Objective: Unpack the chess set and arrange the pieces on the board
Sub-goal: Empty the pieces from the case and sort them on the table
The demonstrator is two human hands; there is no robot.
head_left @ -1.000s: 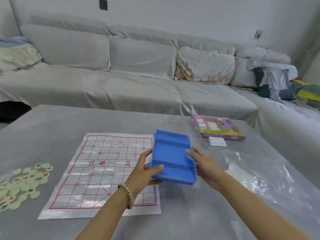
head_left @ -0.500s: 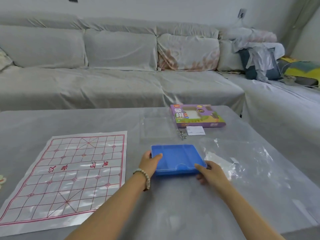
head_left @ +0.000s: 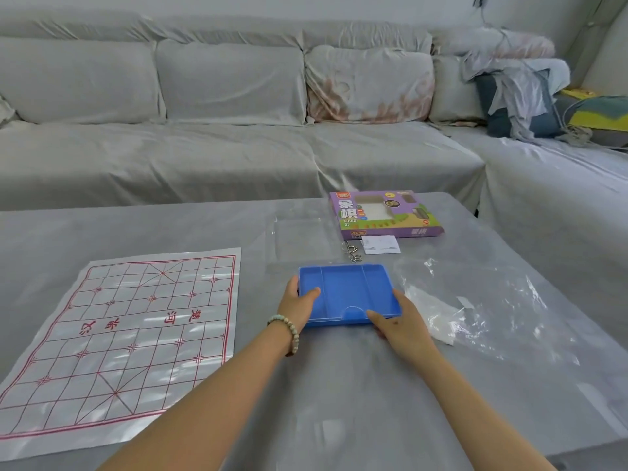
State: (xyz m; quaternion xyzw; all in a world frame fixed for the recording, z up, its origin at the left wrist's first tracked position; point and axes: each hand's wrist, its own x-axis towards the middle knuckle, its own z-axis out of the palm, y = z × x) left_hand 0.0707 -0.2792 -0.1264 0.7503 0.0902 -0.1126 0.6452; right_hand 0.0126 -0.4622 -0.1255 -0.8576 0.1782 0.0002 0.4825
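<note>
2 hands (L (head_left: 299, 304), R (head_left: 402, 323)) on tray (head_left: 351, 288)

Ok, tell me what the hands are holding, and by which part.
Both hold the blue tray: left hand on its left edge, thumb over the rim; right hand at its near right corner.

The purple box (head_left: 385, 214) reads "象棋 XIANG QI"; the board (head_left: 136, 334) reads "楚河".

A long sofa (head_left: 238, 158) under a grey cover runs along a pale wall (head_left: 306, 8) and turns a corner at the right. One back cushion (head_left: 370, 83) carries pinkish stains. Crumpled cloths (head_left: 509, 73) and a dark blue pillow (head_left: 540, 120) sit heaped at that corner. The desk (head_left: 339, 402) is covered in grey too, in soft, even light.
</note>
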